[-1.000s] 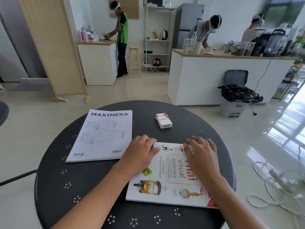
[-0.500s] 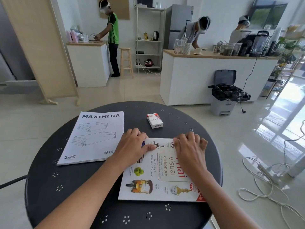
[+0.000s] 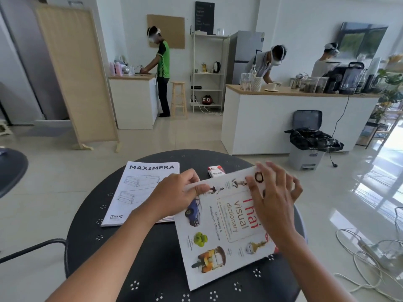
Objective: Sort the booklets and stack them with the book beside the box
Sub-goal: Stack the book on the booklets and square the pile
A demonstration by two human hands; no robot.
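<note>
A white book titled "Thai visual dictionary" is tilted over the round black table, its far edge raised. My left hand pinches that far edge at the left corner. My right hand lies on the cover near the far right corner, fingers curled over the edge. A stack of white booklets, "MAXIMERA" on top, lies flat to the left. A small red and white box sits beyond the book, partly hidden by it.
White cables trail on the floor at the right. A grey bin with a black bag stands by a white counter. Three people work at counters in the background. A wooden screen stands at the left.
Both hands have lifted the book's far edge off the table and swung it towards the booklets. The camera view has shifted down and closer.
</note>
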